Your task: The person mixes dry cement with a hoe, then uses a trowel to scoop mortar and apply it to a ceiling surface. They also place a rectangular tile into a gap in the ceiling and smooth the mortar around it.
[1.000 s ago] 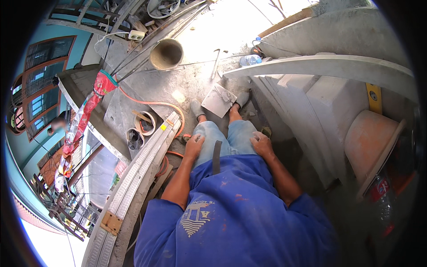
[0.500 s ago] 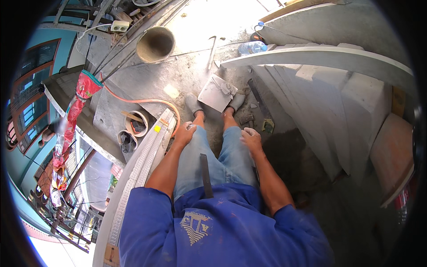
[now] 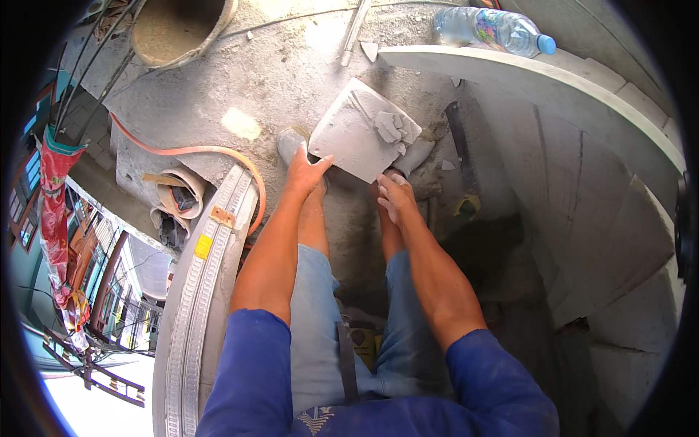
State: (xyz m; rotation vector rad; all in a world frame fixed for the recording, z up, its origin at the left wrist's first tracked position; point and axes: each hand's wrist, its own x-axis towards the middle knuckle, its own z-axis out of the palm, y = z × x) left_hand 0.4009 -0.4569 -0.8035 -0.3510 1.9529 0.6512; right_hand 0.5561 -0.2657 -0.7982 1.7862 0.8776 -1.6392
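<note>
A square, pale grey board (image 3: 346, 138) with lumps of grey mortar (image 3: 391, 127) on it lies between my feet. My left hand (image 3: 307, 171) is at its left corner, thumb and fingers spread apart around the edge. Close to the board's near corner is my right hand (image 3: 395, 195), its fingers stretched and loosely apart, dusty with pale powder. Both hands look open, at or just short of the edge; I cannot tell if they touch it.
A large round bucket (image 3: 178, 33) stands at the far left. An orange hose (image 3: 196, 151) curls past a ribbed metal strip (image 3: 193, 306) at my left. On the right, a curved concrete wall (image 3: 568, 87) rises, with a plastic bottle (image 3: 495, 30) behind it. A dark flat tool (image 3: 460, 142) lies beside my right foot.
Both hands have left my knees and reached forward and down to the board. My upper body has leaned forward, so the board and floor appear nearer.
</note>
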